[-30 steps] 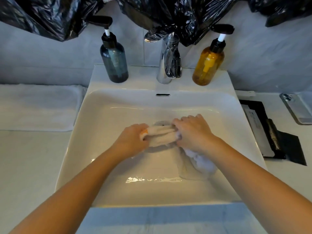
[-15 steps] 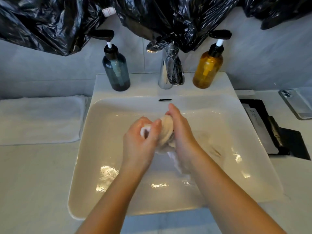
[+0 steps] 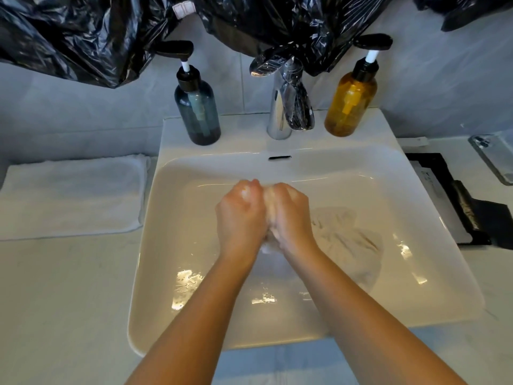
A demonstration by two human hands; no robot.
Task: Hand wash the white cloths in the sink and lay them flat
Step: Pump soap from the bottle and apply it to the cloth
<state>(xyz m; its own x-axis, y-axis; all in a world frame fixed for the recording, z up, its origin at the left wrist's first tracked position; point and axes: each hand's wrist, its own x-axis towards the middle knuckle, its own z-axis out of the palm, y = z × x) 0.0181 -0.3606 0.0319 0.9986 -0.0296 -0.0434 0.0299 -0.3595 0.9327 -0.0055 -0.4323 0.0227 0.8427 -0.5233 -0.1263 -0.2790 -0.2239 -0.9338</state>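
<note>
Mid-wash, I reckon: left hand [image 3: 241, 215] & right hand [image 3: 292, 216] clench one cloth [image 3: 266, 248]; 2nd cloth [image 3: 347, 237] soaks in sink [image 3: 172, 273] (neither laid flat yet).

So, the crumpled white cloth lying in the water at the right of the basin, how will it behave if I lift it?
Probably floppy: the crumpled white cloth lies in soft folds on the bottom of the white ceramic sink. Likely heavy for its size and dripping, since it sits soaked under water.
</note>
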